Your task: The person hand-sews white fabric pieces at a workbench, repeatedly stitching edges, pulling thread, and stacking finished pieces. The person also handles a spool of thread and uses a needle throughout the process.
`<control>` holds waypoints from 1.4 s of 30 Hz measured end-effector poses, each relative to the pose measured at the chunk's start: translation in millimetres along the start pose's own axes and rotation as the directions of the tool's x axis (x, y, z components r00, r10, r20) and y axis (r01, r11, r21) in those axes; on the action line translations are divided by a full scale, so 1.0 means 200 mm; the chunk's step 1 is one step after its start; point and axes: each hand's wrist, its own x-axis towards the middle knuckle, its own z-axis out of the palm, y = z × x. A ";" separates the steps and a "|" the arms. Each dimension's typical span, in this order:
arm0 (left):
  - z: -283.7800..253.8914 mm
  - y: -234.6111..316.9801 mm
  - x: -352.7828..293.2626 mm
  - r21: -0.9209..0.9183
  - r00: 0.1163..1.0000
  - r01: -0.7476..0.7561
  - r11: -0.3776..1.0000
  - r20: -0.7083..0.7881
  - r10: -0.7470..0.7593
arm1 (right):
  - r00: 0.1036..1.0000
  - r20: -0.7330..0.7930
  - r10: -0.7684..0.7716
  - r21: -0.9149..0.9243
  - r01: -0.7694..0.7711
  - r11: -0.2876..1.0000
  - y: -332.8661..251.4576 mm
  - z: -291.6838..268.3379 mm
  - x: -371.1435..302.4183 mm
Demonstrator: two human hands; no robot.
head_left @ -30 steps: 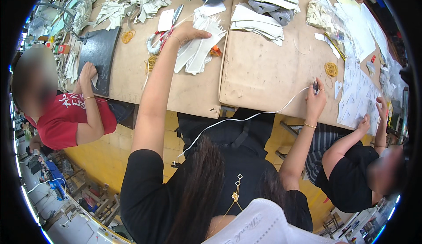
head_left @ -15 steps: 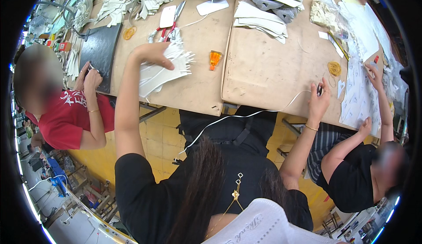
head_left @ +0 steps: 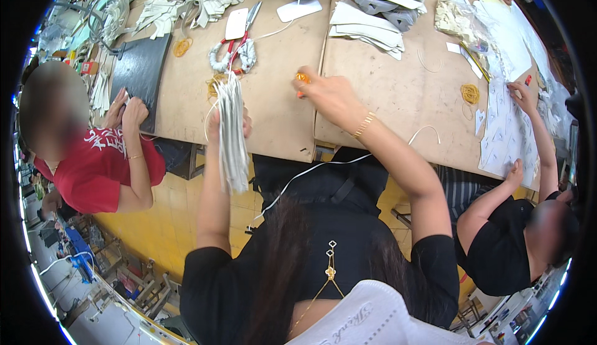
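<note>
Clock positions were taken from the worker. The left hand was clamped on the strips, a bundle on edge at half past ten. The right hand was at the bottle, twelve o'clock; whether its fingers had closed, I could not tell. In my judgement, good handling called for squared edges, no creasing pressure and a steady finger-hold on the bottle. Half a second earlier, the strips were fanned out and the right hand was near half past one, at the end of the cord.
</note>
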 end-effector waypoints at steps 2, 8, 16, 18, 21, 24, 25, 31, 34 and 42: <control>0.03 -0.19 -0.02 -0.132 0.994 -0.086 0.988 -0.077 0.076 | 0.985 0.140 -0.098 -0.128 0.117 0.985 -0.04 0.05 0.14; 0.09 -0.31 -0.07 -0.286 0.951 -0.030 0.958 -0.302 -0.060 | 0.912 0.329 -0.245 -0.274 0.341 0.899 -0.03 0.14 0.30; 0.13 -0.28 -0.14 -0.293 0.980 0.038 0.955 -0.177 -0.093 | 0.999 -0.041 0.020 0.089 -0.016 0.996 0.17 0.01 0.61; 0.15 -0.26 -0.14 -0.281 0.983 0.044 0.959 -0.157 -0.091 | 0.980 -0.035 0.196 0.101 -0.192 0.976 0.21 0.04 0.79; 0.17 -0.25 -0.14 -0.262 0.982 0.028 0.965 -0.174 -0.076 | 0.917 -0.036 0.397 0.108 -0.391 0.914 0.28 0.08 1.02; 0.18 -0.26 -0.13 -0.235 0.936 -0.027 0.972 -0.347 -0.058 | 0.873 -0.020 0.488 0.217 -0.472 0.854 0.31 0.10 1.16; 0.19 -0.26 -0.12 -0.235 0.906 -0.038 0.971 -0.417 -0.065 | 0.840 0.011 0.543 0.252 -0.527 0.811 0.30 0.10 1.17; 0.25 -0.23 -0.03 -0.296 0.971 -0.081 0.952 -0.237 0.010 | 0.964 0.173 0.202 0.628 -0.266 0.731 0.12 -0.08 0.74; 0.24 -0.21 0.01 -0.343 0.989 -0.070 0.937 -0.145 0.021 | 0.898 0.365 0.247 0.660 -0.437 0.612 -0.04 -0.11 0.32; 0.24 -0.32 0.04 0.124 0.978 0.107 0.987 -0.193 -0.082 | 0.813 0.378 0.443 0.878 -0.467 0.107 -0.27 -0.05 -0.11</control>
